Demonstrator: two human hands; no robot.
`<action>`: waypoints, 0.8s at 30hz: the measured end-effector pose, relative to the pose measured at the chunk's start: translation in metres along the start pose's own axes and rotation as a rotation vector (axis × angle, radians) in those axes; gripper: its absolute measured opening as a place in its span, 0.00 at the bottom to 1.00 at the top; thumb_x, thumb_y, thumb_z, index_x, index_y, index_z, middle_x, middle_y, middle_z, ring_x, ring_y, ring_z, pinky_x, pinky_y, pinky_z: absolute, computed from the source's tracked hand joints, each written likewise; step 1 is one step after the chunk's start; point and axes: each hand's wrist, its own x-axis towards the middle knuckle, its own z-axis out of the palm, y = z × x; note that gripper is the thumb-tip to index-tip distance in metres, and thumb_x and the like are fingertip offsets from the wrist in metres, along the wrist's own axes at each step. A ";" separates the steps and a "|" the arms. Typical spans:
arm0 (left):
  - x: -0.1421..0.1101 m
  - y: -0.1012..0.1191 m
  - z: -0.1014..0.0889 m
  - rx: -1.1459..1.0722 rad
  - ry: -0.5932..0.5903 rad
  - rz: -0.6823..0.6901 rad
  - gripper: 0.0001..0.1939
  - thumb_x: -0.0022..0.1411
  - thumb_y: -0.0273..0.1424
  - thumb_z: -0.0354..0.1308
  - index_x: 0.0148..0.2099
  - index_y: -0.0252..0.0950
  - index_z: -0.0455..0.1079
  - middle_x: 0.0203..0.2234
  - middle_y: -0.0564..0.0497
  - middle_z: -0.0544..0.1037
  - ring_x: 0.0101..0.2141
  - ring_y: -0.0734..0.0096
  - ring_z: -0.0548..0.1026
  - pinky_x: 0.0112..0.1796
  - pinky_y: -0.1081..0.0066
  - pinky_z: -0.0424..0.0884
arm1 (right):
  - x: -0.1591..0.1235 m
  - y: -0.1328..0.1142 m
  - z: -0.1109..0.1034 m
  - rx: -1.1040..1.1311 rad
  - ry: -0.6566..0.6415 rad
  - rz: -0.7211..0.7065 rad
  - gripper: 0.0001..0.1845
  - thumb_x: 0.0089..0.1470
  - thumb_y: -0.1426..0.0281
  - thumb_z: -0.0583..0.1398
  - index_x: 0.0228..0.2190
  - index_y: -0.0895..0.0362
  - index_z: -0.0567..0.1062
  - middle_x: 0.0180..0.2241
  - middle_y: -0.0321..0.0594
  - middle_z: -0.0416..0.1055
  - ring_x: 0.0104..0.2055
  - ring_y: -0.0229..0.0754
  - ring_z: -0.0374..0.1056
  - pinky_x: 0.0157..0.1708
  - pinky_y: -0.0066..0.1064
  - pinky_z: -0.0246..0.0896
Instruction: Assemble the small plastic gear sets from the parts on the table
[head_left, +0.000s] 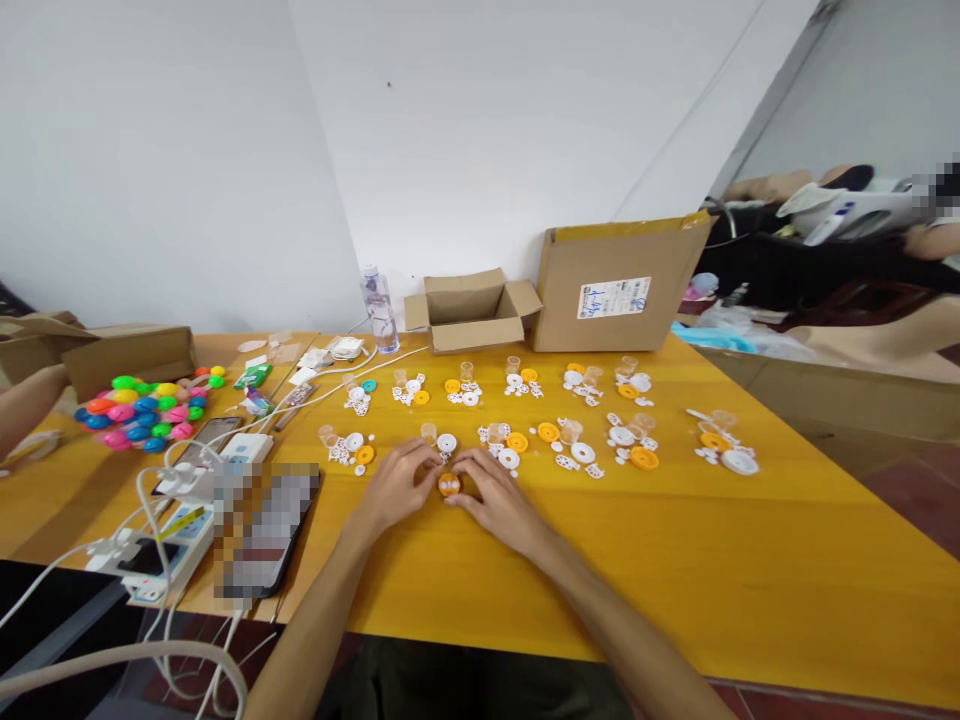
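Observation:
A small orange plastic wheel [449, 485] with pale round bits on it is between my hands, low over the wooden table. My right hand [495, 492] curves round its right side, thumb at the lower edge and fingertips near the top. My left hand [401, 480] is pinched at the wheel's upper left; what sits between those fingertips is too small to make out. Just beyond my fingers lie a white wheel [447, 442] and a clear cup [428, 432]. To the right is another set with an orange wheel [517, 442] and a white wheel [508, 459].
Two rows of similar part sets span the table [675, 560]. Colourful balls [150, 412], a phone [274, 530] and a corded power strip [161, 555] lie left. An open carton [476, 325], a bottle [381, 310] and a large box [615, 285] stand behind. Another person's arm [30, 405] reaches in at far left.

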 end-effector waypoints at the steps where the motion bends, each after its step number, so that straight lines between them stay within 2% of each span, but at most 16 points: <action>1: 0.000 -0.001 0.000 0.023 0.029 -0.007 0.07 0.63 0.23 0.52 0.35 0.39 0.70 0.31 0.51 0.75 0.36 0.65 0.74 0.40 0.68 0.69 | 0.000 0.000 0.000 -0.002 0.002 0.004 0.10 0.55 0.74 0.65 0.38 0.52 0.70 0.42 0.40 0.69 0.46 0.46 0.68 0.47 0.38 0.65; 6: -0.001 -0.006 0.003 0.192 0.163 0.014 0.12 0.63 0.21 0.51 0.44 0.40 0.71 0.38 0.48 0.74 0.42 0.61 0.72 0.45 0.64 0.69 | 0.000 0.000 -0.001 -0.006 0.007 0.006 0.11 0.55 0.73 0.66 0.38 0.52 0.71 0.43 0.40 0.69 0.46 0.47 0.69 0.48 0.38 0.65; 11: -0.003 -0.004 0.010 0.355 0.152 0.001 0.21 0.62 0.19 0.50 0.52 0.43 0.71 0.50 0.44 0.72 0.48 0.55 0.68 0.47 0.58 0.67 | 0.000 0.000 0.000 -0.005 0.004 0.007 0.11 0.54 0.73 0.66 0.38 0.52 0.70 0.43 0.41 0.70 0.46 0.47 0.69 0.48 0.39 0.66; 14: -0.003 -0.005 0.014 0.399 0.132 -0.011 0.24 0.60 0.16 0.50 0.51 0.46 0.73 0.56 0.44 0.70 0.55 0.50 0.63 0.49 0.53 0.64 | 0.000 0.000 0.000 -0.008 0.008 -0.001 0.11 0.54 0.73 0.66 0.38 0.52 0.70 0.42 0.40 0.70 0.46 0.47 0.69 0.47 0.39 0.66; 17: -0.002 -0.007 0.016 0.436 0.097 0.005 0.24 0.59 0.15 0.50 0.48 0.46 0.74 0.56 0.45 0.70 0.57 0.50 0.62 0.50 0.52 0.64 | 0.000 0.000 0.000 -0.007 0.016 -0.006 0.11 0.54 0.73 0.66 0.38 0.51 0.71 0.42 0.40 0.70 0.46 0.47 0.69 0.47 0.40 0.66; 24: 0.002 -0.007 0.015 0.442 0.090 0.032 0.12 0.65 0.23 0.51 0.40 0.42 0.74 0.56 0.45 0.72 0.55 0.51 0.63 0.48 0.53 0.64 | 0.001 -0.001 0.000 -0.008 0.005 -0.004 0.12 0.54 0.74 0.66 0.39 0.51 0.71 0.42 0.40 0.70 0.46 0.48 0.69 0.48 0.40 0.66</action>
